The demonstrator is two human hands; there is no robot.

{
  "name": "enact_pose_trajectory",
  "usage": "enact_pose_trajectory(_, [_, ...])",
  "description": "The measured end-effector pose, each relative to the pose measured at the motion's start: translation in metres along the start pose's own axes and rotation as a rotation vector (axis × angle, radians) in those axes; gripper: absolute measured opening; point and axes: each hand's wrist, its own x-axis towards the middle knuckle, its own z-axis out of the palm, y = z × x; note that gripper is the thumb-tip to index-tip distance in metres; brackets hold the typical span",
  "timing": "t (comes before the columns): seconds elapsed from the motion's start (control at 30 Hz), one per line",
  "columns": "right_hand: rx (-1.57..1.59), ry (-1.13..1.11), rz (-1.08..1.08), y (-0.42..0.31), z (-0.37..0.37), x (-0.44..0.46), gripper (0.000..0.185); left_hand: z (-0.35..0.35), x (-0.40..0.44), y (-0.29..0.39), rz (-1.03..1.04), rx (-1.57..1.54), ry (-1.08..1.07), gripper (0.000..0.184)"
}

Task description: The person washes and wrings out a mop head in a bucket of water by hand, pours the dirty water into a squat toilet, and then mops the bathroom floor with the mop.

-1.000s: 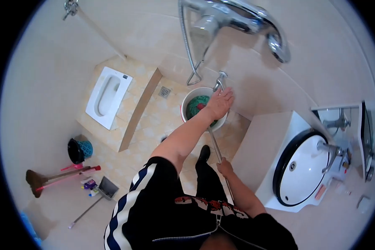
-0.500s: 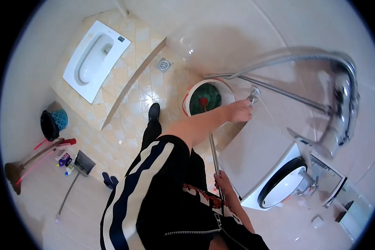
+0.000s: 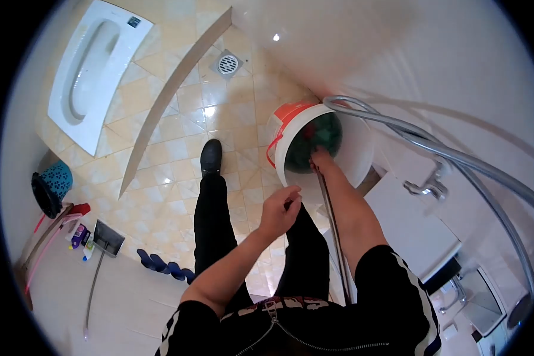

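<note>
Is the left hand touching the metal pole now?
Apart. The head view shows a plain gap between the left hand and the metal pole, with part of a black trouser leg visible between them.

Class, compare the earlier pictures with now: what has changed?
The left hand has left the tap and drawn back toward the body. The right hand has moved to the bucket, still holding the pole. Bucket and dustpan stayed put.
</note>
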Motion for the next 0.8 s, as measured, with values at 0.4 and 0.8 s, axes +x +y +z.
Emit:
enact_pose_trajectory(0.4, [0.07,-0.128,0.055,0.0,-0.028,-0.151,0.026,0.083,0.073,-0.119,-0.626,-0.633,0.128,0.058])
enact_pose_trajectory(0.8, [0.144,-0.088,0.334,-0.02,-0.091,-0.401,0.049,0.126,0.108,-0.146,-0.723,-1.122,0.119,0.059])
